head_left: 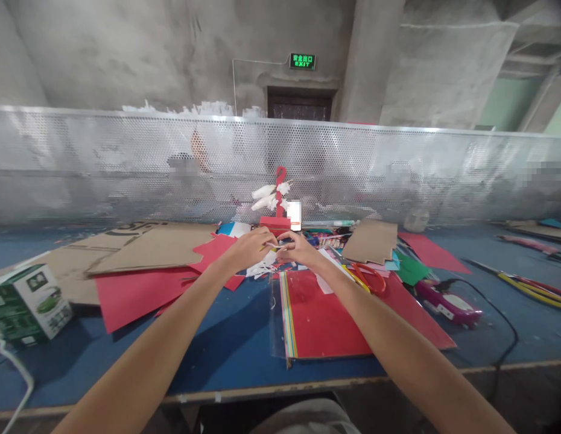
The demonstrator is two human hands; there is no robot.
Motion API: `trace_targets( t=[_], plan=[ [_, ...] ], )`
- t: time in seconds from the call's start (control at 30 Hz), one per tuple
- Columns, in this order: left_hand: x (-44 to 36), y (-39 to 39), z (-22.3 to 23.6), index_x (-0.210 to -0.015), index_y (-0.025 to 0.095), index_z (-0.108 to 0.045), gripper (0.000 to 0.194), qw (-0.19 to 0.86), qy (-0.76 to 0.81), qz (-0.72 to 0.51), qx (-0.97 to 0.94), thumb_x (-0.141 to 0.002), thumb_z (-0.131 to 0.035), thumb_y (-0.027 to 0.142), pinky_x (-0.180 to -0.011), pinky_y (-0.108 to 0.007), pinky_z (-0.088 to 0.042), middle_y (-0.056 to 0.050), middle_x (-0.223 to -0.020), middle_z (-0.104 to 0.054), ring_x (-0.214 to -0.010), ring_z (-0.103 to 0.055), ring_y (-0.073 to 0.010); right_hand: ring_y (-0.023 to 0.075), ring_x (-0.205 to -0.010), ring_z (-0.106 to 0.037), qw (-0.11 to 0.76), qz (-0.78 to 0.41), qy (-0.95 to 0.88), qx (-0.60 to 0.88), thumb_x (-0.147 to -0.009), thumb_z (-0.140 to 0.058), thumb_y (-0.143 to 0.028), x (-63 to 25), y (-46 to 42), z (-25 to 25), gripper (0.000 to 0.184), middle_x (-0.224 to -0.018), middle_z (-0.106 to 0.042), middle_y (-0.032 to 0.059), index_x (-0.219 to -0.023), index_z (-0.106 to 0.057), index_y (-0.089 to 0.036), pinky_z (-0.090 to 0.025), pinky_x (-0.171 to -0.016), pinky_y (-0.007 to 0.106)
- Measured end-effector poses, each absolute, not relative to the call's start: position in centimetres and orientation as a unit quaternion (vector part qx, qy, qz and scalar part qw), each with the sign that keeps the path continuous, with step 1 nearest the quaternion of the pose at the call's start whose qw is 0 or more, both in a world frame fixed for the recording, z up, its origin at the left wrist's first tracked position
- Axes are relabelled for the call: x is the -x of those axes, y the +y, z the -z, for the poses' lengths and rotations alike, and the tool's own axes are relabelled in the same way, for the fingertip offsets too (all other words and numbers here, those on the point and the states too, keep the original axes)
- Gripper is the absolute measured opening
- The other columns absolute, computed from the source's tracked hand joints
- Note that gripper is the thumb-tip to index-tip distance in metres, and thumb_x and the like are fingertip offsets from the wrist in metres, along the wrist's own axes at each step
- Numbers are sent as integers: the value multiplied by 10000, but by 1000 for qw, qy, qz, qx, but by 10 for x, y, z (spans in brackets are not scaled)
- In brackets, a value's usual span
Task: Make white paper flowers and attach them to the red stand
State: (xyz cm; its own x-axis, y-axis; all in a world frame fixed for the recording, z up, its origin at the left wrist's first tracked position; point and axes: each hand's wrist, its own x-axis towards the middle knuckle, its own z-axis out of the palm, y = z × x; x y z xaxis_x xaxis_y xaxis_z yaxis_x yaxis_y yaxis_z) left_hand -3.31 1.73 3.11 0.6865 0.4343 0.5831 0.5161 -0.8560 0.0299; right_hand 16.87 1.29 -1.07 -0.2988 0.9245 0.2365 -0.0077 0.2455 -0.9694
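Observation:
My left hand (254, 246) and my right hand (299, 249) meet at the middle of the table with their fingertips pinched close together. Between them a small thin white strip (273, 245), apparently paper, is gripped from both sides; its exact shape is too small to make out. Just below my fingers lies a heap of white paper scraps (262, 266). Behind my hands stands a red paper stand with a hooked top (280, 190), bearing white paper flowers (265, 198). A lit phone (294, 215) leans beside it.
Cardboard sheets (149, 248) and red paper (140, 292) lie left, near a green-white box (34, 301). On the right are a pack of coloured paper (326, 319), red-handled scissors (370, 278), a purple corded device (447, 303) and yellow-red handled tool (525, 283). A perforated metal screen (126, 169) stands behind.

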Motion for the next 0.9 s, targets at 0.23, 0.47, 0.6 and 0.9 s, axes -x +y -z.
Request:
trace_targets(
  t=[0.23, 0.47, 0.6, 0.9],
  plan=[
    [36, 18, -28, -936, 213, -646, 189, 54, -268, 258, 927, -870, -476, 164, -793, -292, -438, -39, -976, -636, -916, -593, -175, 175, -701, -710, 465, -486, -650, 354, -642, -818, -320, -170, 10, 8, 327, -726, -712, 40, -872, -671, -139, -584, -727, 305],
    [36, 13, -32, -950, 216, -668, 191, 5, -271, 294, 917, -869, -495, 216, -779, -283, -443, -41, -961, -639, -853, -592, -158, 165, -747, -708, 494, -520, -612, 334, -581, -860, -366, -170, 5, 4, 364, -728, -718, 36, -819, -709, -136, -562, -838, 322],
    [40, 16, -39, -1016, 204, -651, 227, -101, -272, 337, 895, -887, -488, 295, -807, -288, -475, -56, -1026, -656, -908, -608, -164, 159, -724, -702, 510, -507, -597, 355, -611, -849, -315, -170, 0, -1, 283, -717, -717, 30, -789, -708, -147, -574, -788, 296],
    [53, 37, -18, -939, 196, -681, 216, -53, -417, 179, 890, -797, -529, 255, -709, -285, -471, -60, -939, -715, -821, -656, -210, 157, -660, -693, 486, -481, -609, 402, -653, -797, -224, -172, -1, -5, 192, -687, -719, 48, -790, -695, -136, -544, -616, 219]
  ],
)
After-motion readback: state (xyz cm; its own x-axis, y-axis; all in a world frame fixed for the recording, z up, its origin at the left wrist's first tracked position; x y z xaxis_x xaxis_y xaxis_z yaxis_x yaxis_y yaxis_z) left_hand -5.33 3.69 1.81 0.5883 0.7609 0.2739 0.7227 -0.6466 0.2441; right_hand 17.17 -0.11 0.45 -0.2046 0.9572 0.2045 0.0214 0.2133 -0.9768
